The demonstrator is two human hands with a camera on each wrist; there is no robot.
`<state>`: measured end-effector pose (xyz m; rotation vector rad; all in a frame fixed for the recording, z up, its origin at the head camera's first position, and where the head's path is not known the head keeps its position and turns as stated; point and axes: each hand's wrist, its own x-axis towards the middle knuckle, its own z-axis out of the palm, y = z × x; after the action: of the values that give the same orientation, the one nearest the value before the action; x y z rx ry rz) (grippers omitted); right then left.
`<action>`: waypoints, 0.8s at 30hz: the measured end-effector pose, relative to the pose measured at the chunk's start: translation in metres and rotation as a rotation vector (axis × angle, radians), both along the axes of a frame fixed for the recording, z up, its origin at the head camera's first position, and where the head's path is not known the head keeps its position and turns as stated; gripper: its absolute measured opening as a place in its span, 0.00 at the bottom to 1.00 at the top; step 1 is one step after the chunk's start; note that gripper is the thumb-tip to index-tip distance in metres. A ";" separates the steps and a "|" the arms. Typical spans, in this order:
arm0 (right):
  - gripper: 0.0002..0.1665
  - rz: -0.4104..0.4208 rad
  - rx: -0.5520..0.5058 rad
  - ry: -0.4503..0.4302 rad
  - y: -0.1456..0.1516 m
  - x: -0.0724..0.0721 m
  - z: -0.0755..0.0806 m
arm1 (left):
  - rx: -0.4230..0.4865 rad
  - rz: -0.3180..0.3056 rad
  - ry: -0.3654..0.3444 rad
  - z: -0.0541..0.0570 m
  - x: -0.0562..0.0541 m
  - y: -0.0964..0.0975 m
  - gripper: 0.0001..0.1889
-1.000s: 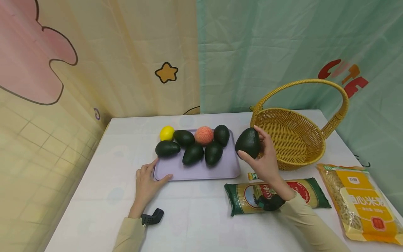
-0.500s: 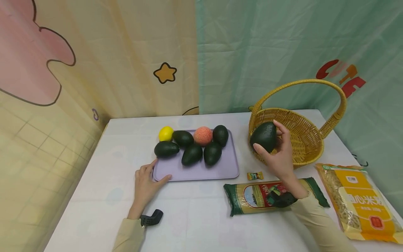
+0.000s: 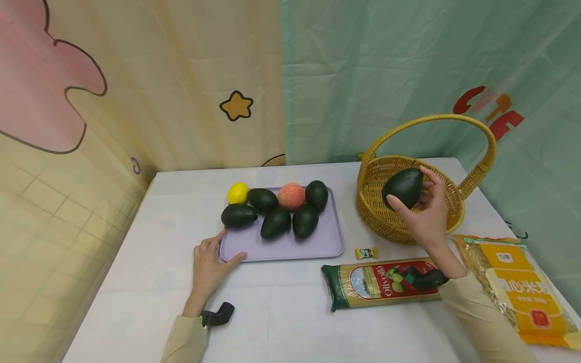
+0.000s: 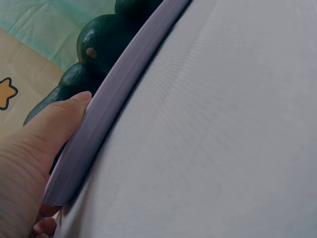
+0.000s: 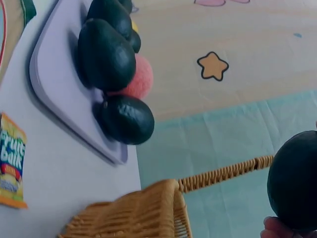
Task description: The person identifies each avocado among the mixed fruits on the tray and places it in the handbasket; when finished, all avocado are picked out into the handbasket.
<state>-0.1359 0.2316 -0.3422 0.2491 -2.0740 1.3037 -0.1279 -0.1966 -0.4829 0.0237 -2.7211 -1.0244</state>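
Observation:
My right hand (image 3: 428, 206) holds a dark green avocado (image 3: 403, 187) between thumb and fingers, over the woven yellow basket (image 3: 381, 229) and under its arched handle. In the right wrist view the same avocado (image 5: 297, 181) shows at the right edge. At the near left corner of the lilac tray (image 3: 290, 249), my left hand (image 3: 211, 264) grips the rim. Its thumb (image 4: 74, 106) lies against the rim in the left wrist view. On the tray are several more avocados (image 3: 305, 222), a rough pinkish-orange round fruit (image 3: 291, 196) and a yellow lemon (image 3: 238, 193) at the back left corner.
A small candy packet (image 3: 366, 253) lies between tray and basket. In front of it is a long green and gold Olivoila packet (image 3: 376, 285), partly under the right wrist. A yellow snack bag (image 3: 522, 292) lies at the right edge. Curtains (image 3: 345, 101) hang behind the table.
My right hand has carried the avocado rightward, from beside the tray to above the basket. The candy packet has come into full view. My left hand stays at the tray corner.

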 end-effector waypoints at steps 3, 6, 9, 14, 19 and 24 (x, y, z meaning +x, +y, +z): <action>0.45 -0.034 0.019 -0.046 0.013 -0.008 -0.007 | 0.004 -0.001 -0.002 0.000 0.000 0.000 0.45; 0.48 -0.073 0.058 -0.116 0.027 -0.017 -0.015 | 0.005 -0.001 0.001 -0.001 0.001 0.000 0.45; 0.50 -0.105 0.120 -0.170 0.039 -0.024 -0.018 | 0.003 -0.001 0.010 -0.001 0.001 0.000 0.44; 0.49 -0.122 0.213 -0.220 0.055 -0.036 -0.013 | 0.006 0.000 0.009 -0.001 0.000 0.000 0.44; 0.50 -0.134 0.279 -0.299 0.066 -0.049 -0.009 | 0.016 0.004 -0.013 -0.001 0.000 0.000 0.45; 0.52 -0.154 0.320 -0.367 0.074 -0.066 -0.009 | 0.020 0.004 -0.024 0.000 0.001 0.000 0.45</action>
<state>-0.2021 0.3057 -0.3507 -0.0169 -2.5568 0.9760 -0.1274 -0.1971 -0.4834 0.0452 -2.7310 -1.0574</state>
